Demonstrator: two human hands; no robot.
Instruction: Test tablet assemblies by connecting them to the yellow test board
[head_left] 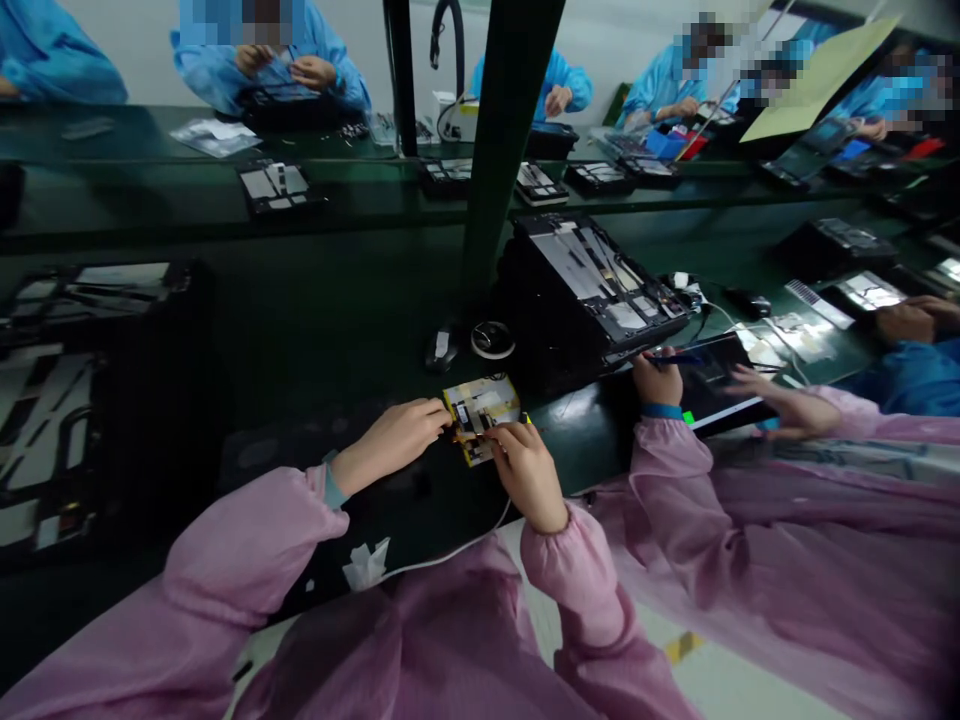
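Note:
In front of me a small, flat, yellow-edged electronic assembly (pixel 491 392) lies on the dark bench, its top covered with silvery and black parts and orange strips. My left hand (pixel 394 440) pinches its left edge, thumb and fingers together. Over its lower right part, my right hand (pixel 531 472) has closed fingertips touching the surface; whatever they grip is too small to make out. Behind the assembly are a black computer mouse (pixel 441 347) and a round white-rimmed object (pixel 493 340).
A tall stack of black device housings (pixel 592 280) stands behind right, more housings (pixel 52 400) at left. Crumpled white paper (pixel 366 563) and a white cable (pixel 450 553) lie near me. A pink-sleeved co-worker (pixel 750 480) handles a dark screen (pixel 716 375) at right. A green post (pixel 510 120) rises ahead.

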